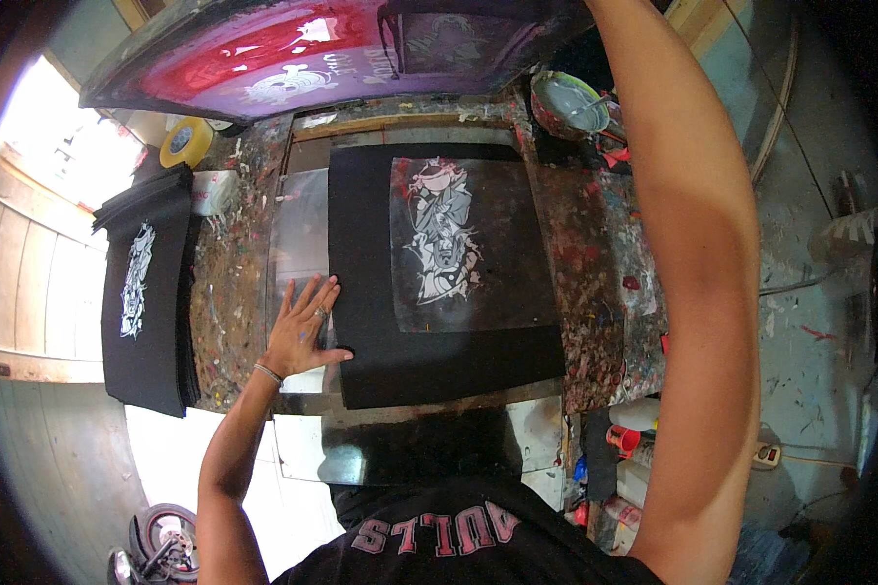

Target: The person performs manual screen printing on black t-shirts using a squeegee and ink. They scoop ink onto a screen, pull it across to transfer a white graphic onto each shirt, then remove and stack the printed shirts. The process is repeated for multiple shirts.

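A black fabric panel (439, 370) lies flat on the work board in front of me. On it rests a clear film sheet (517, 253) with a grey, white and pink printed figure (444, 229). My left hand (305, 331) is open, fingers spread, at the panel's left edge; its fingertips and thumb meet that edge. My right arm (707, 283) reaches up past the top of the view, and the right hand is out of sight. Above the board, a printing screen (215, 68) stands tilted up, with red and purple ink on its mesh.
At the left lies a stack of black panels (146, 361), the top one printed in white. A yellow tape roll (186, 142) sits behind it. A bowl of grey ink (568, 103) is at the back right. The paint-spattered table (595, 283) surrounds the board. Containers (634, 444) stand low at the right.
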